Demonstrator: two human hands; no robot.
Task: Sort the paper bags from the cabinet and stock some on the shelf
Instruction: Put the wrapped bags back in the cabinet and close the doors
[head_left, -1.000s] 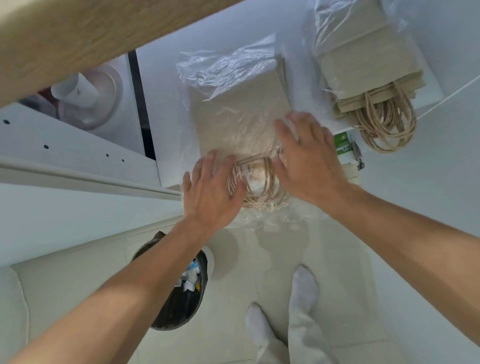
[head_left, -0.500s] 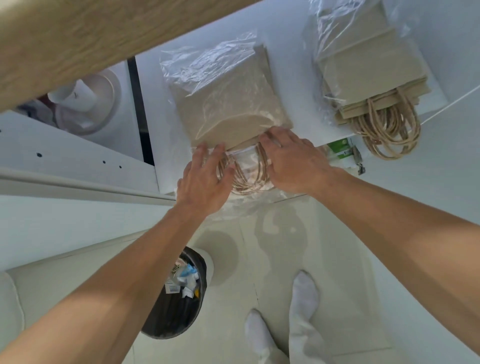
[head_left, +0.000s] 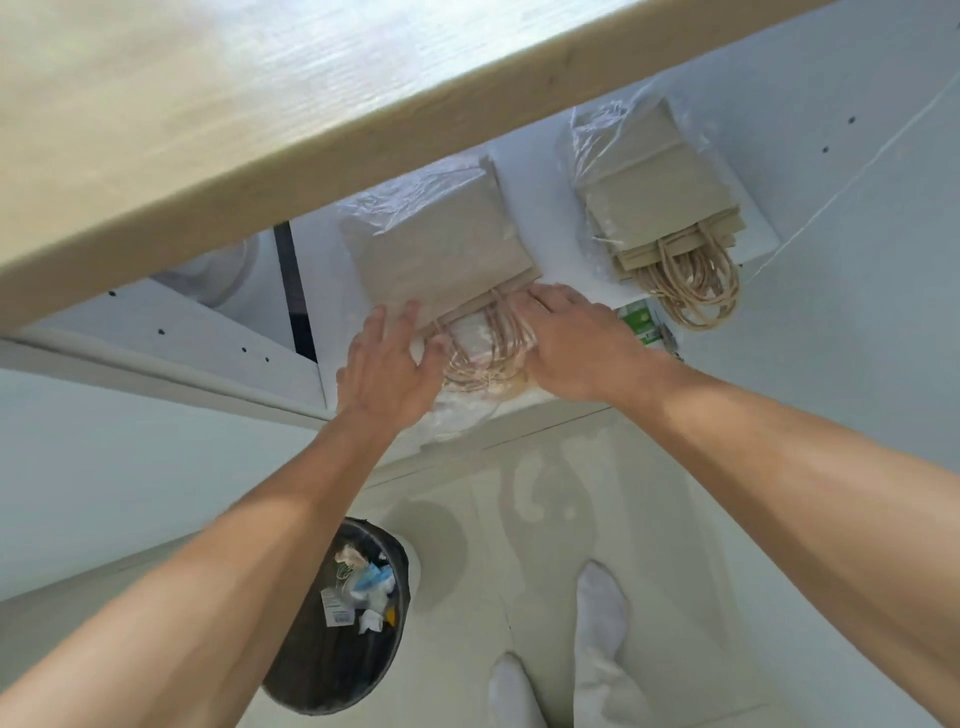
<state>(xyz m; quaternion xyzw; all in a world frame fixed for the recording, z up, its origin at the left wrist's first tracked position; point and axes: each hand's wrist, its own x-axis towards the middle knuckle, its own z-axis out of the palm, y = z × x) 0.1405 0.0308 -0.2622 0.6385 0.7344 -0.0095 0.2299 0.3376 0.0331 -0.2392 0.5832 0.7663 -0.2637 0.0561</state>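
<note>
A stack of beige paper bags (head_left: 441, 249) in clear plastic wrap lies flat on the white shelf (head_left: 540, 171), its twisted paper handles pointing toward me at the shelf's front edge. My left hand (head_left: 387, 364) rests flat, fingers spread, on the stack's near left edge beside the handles. My right hand (head_left: 576, 340) presses flat on the near right edge. Neither hand closes around the stack. A second wrapped stack of paper bags (head_left: 654, 192) lies farther right on the same shelf, handles hanging over the edge.
A light wooden board (head_left: 208, 104) overhangs the shelf from the upper left. A green box (head_left: 639, 322) sits below the shelf edge. On the floor stand a dark trash bin (head_left: 343, 623) with rubbish and my feet in white socks (head_left: 597, 613).
Both hands have slid the wrapped stack farther back onto the shelf. My view has tilted, so the wooden board now covers more of the shelf.
</note>
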